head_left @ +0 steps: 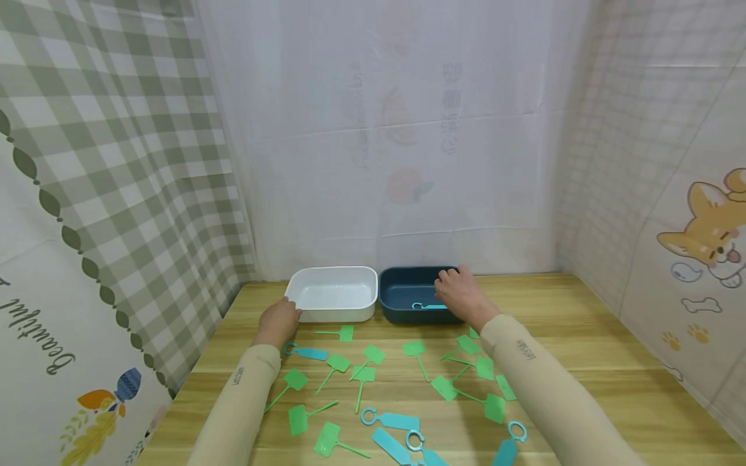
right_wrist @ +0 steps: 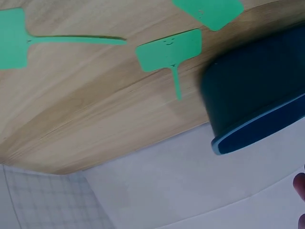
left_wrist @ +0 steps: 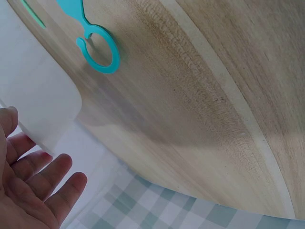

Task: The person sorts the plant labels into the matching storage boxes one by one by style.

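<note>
My left hand (head_left: 278, 320) is at the front left corner of a white bin (head_left: 332, 316). In the left wrist view its thumb and first fingers pinch the bin's rim, while the other fingers are spread loosely. Over the right end of a dark blue bin (head_left: 408, 316) is my right hand (head_left: 463, 294), its fingers bent and hiding part of that end. One blue ring tag (head_left: 428, 307) shows inside the dark bin, below the right fingers. At the right wrist view's edge only fingertips (right_wrist: 300, 185) show, apart from the rim.
Several green plant tags (head_left: 296, 378) lie scattered across the wooden table (head_left: 559, 362). Several blue ring tags (head_left: 396, 421) lie near the front, and another blue tag (head_left: 311, 353) is beside the left wrist. Cloth hangs behind and at both sides.
</note>
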